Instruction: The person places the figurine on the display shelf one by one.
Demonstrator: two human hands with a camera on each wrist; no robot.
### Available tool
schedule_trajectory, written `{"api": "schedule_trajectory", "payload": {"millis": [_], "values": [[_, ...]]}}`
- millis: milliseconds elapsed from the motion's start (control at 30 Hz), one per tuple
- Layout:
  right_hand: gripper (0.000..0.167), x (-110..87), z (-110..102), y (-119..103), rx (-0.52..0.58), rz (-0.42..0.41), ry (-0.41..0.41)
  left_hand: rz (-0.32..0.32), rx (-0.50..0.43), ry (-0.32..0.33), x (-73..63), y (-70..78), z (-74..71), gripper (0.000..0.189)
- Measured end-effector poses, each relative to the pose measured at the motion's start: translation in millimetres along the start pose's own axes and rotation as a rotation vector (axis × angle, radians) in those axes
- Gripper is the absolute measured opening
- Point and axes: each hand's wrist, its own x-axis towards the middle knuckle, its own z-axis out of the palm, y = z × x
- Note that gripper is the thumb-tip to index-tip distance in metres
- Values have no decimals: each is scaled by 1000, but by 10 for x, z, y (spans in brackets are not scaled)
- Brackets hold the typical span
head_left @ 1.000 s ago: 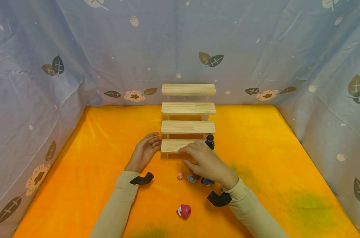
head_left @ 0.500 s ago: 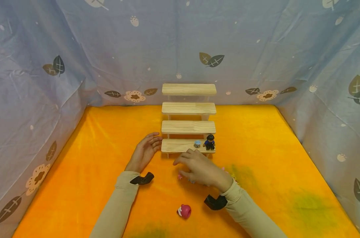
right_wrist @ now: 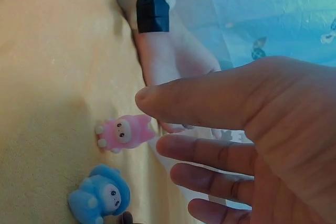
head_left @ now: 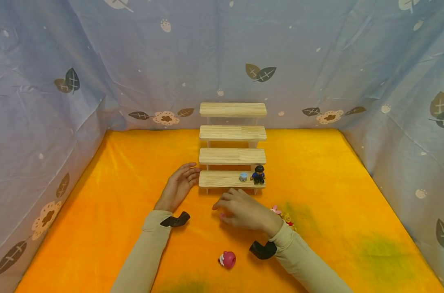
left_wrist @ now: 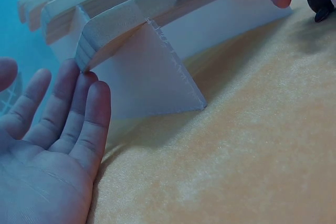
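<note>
My left hand (head_left: 179, 187) stays beside the left end of the wooden step shelf (head_left: 222, 179). In the left wrist view its straight fingers (left_wrist: 97, 108) touch the end of the lowest board. My right hand (head_left: 245, 211) hovers in front of the shelf, thumb and fingers apart with nothing between them. Just past its fingertips, in the right wrist view, stands a small pink figurine (right_wrist: 126, 132) with a white face. A light-blue figurine (right_wrist: 102, 198) is close by. On the lowest board are a small blue-topped figurine (head_left: 243, 176) and a black-haired toy figure (head_left: 258, 175) in blue.
A dark-pink toy (head_left: 227, 259) lies on the orange cloth (head_left: 126, 244) near the front. A yellow bear figurine (head_left: 289, 220) and a pink figurine (head_left: 275, 210) sit beyond my right wrist. A black round-eared piece (left_wrist: 318, 1) shows in the left wrist view. Patterned curtains surround the cloth.
My right hand has let go of the small blue-topped figurine on the lowest board and moved down and left, over the pink figurine. The left hand has not moved.
</note>
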Motion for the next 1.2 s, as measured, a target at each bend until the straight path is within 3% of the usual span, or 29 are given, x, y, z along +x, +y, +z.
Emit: {"api": "schedule_trajectory", "payload": {"millis": [833, 1200], "values": [[17, 26, 74, 49, -15, -1, -50, 24, -7, -4, 17, -18, -8, 40], [11, 43, 84, 53, -2, 8, -63, 21, -27, 0, 16, -14, -1, 31]]}}
